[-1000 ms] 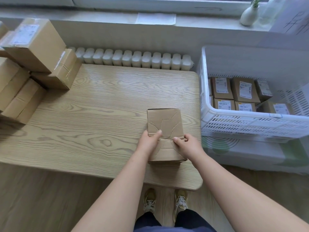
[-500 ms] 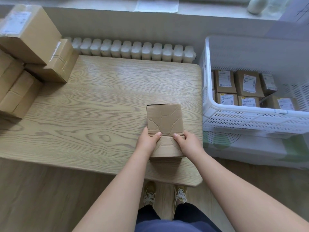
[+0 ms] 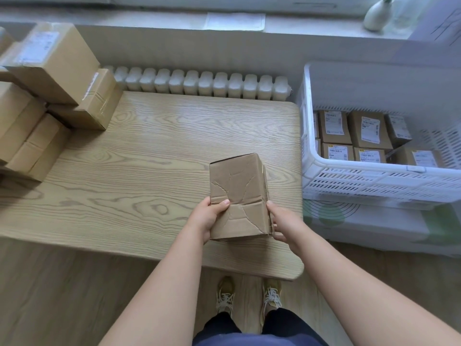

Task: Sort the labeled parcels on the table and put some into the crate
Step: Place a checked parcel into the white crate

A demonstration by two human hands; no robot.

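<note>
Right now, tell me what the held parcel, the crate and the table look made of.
Parcel: brown cardboard, matte; its face is creased and dented. Crate: white moulded plastic, slightly glossy, with slotted walls. Table: pale wood grain with a smooth sheen; solid wood, veneer or laminate cannot be told.

Brown creased parcel (image 3: pixel 238 193), white slotted crate (image 3: pixel 374 183), wood-grain table (image 3: pixel 139 176).

from the table's (image 3: pixel 149 171) middle: one parcel (image 3: pixel 237 191) at 5 o'clock, stacked parcels (image 3: pixel 50 96) at 10, radiator (image 3: pixel 199 83) behind at 12, crate (image 3: pixel 374 183) at 3 with labeled parcels (image 3: pixel 369 131) inside.
</note>
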